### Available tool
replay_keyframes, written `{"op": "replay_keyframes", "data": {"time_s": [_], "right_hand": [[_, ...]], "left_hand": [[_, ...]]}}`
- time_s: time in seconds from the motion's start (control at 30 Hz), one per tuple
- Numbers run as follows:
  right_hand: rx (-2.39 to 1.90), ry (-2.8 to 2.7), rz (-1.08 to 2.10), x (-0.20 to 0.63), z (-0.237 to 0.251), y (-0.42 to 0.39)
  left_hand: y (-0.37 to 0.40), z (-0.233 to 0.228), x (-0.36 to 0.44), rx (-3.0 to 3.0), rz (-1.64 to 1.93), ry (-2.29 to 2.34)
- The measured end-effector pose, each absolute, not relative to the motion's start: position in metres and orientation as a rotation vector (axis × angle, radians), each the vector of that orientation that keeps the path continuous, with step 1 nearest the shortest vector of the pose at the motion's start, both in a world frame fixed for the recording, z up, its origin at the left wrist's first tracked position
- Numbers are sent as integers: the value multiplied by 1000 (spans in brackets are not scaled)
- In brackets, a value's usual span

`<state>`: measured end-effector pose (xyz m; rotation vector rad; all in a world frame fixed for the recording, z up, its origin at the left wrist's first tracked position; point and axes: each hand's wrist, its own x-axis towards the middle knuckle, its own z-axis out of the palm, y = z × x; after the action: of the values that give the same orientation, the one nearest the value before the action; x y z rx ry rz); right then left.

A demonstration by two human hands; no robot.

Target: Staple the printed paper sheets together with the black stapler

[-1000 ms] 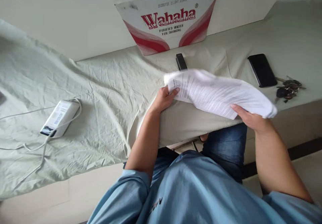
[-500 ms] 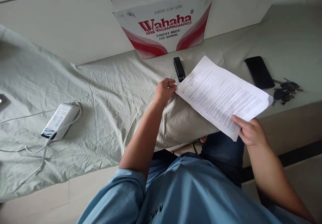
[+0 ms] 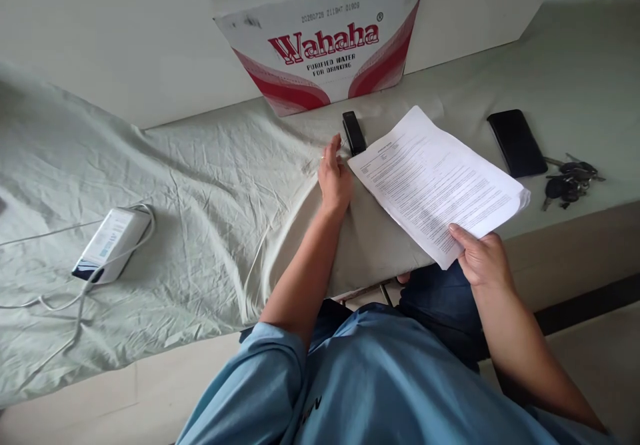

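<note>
A stack of printed paper sheets is tilted over the cloth-covered surface. My right hand grips its near right corner, thumb on top and fingers underneath. Beside the stack's left corner, my left hand is off the paper, its fingers stretched toward the stapler and nothing seen in them. The black stapler lies on the cloth just ahead of that hand, its near end close to the paper's edge.
A Wahaha water carton stands at the back against white panels. To the right lie a black phone and a bunch of keys. A white box-shaped pack with a cable across it rests at left on the wrinkled cloth.
My left hand has let go of the paper's left corner and extended its fingers toward the stapler. My right hand, still holding the sheets, has shifted slightly left.
</note>
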<state>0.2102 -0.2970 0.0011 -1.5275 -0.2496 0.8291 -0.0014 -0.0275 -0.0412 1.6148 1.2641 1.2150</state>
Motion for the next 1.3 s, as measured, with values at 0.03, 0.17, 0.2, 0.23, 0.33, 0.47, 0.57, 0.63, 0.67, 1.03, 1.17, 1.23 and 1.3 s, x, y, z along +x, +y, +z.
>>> {"op": "replay_keyframes", "data": {"time_s": [0.03,0.17,0.2,0.23,0.33,0.47,0.57,0.63,0.67,1.03,1.17,1.23,1.3], "right_hand": [[-1532,-245,829,209,1,-298],[-1558,-231,800,204,3,-301],[-1564,-228,786,203,5,-301],[-1567,-226,771,202,6,-302],[-1570,-247,717,199,12,-302],[-1573,-280,653,195,19,-300],[-1576,-304,640,193,22,-299],[-1570,-314,633,191,25,-298],[-1562,-309,631,190,27,-298],[-1511,-247,666,170,21,-300],[-1512,-235,686,166,16,-303],[-1517,-242,688,165,15,-304],[-1520,-229,696,164,14,-303]], "left_hand": [[-27,-44,-2,1693,1208,1214],[-27,-43,-5,1839,1126,1118],[-28,-40,-5,1848,1109,1115],[-30,-38,-5,1852,1097,1116],[-35,-30,-4,1842,1063,1132],[-39,-25,-2,1837,1054,1147],[-39,-25,-2,1847,1052,1131],[-39,-25,-2,1874,1056,1132],[-39,-25,-2,1894,1058,1137],[-42,-23,2,1949,1042,1167],[-44,-24,2,1955,1035,1218],[-45,-25,3,1925,1025,1254],[-46,-26,5,1878,1012,1283]]}}
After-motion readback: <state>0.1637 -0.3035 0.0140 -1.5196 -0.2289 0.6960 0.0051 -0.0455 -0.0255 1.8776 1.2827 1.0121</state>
